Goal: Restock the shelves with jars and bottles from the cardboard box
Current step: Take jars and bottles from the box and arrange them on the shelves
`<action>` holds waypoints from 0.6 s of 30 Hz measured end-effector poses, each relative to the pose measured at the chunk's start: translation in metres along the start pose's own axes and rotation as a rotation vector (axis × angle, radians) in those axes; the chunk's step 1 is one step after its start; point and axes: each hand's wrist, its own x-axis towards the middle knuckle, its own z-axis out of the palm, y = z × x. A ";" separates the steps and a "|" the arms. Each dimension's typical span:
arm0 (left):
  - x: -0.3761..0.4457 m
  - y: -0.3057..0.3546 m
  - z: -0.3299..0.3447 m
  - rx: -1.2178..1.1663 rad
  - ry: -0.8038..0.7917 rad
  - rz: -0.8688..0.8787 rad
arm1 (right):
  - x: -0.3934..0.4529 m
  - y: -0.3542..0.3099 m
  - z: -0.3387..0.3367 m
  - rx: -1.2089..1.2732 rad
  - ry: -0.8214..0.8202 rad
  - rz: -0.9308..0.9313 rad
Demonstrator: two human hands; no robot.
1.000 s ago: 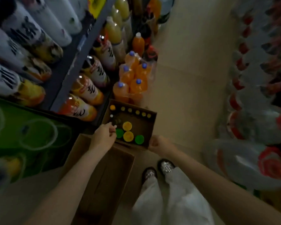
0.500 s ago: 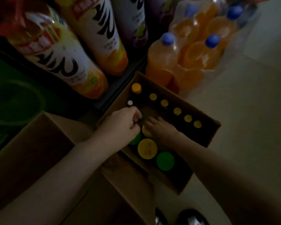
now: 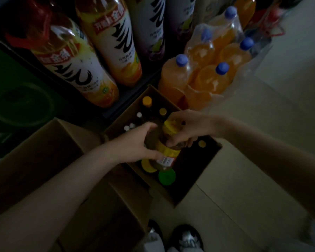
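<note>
Jar in hand: a dark glass jar with a yellow lid and yellow label [image 3: 165, 142], tilted, at frame centre just above the open brown cardboard box [image 3: 198, 179].
Left hand: the left hand [image 3: 136, 144] has its fingers curled round the jar's body from the left side.
Right hand: the right hand [image 3: 186, 127] grips the jar's lid end from above, fingers wrapped over it.
Left in the box: a green round lid [image 3: 166, 176] and a yellow round lid [image 3: 147, 166] near the lower edge, plus a small orange-capped bottle [image 3: 147, 101] and several small gold and white caps toward the upper corner; the middle looks dark and I cannot tell what it holds.
Progress: judged early; one jar is lifted out, none of it shelved yet, and much stock remains.
Shelf: large orange-juice bottles with white labels [image 3: 76, 70] fill the upper left.
Nearby: a shrink-wrapped pack of orange bottles with blue caps [image 3: 209, 70] stands on the floor at upper right.
</note>
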 end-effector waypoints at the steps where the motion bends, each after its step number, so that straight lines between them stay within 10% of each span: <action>1: -0.005 0.004 0.000 -0.052 -0.036 -0.005 | -0.008 -0.010 -0.001 0.054 -0.036 -0.036; 7: -0.035 -0.004 -0.029 -0.384 0.214 -0.108 | 0.004 -0.010 0.014 0.696 0.015 -0.067; 10: -0.040 -0.013 -0.041 -0.416 0.436 -0.061 | 0.044 0.034 0.049 -0.089 0.170 0.064; 13: -0.034 -0.020 -0.045 -0.327 0.554 -0.007 | 0.085 0.069 0.103 -0.894 -0.072 0.021; 18: -0.028 -0.034 -0.039 -0.236 0.561 0.058 | 0.139 0.075 0.153 -0.994 0.024 0.023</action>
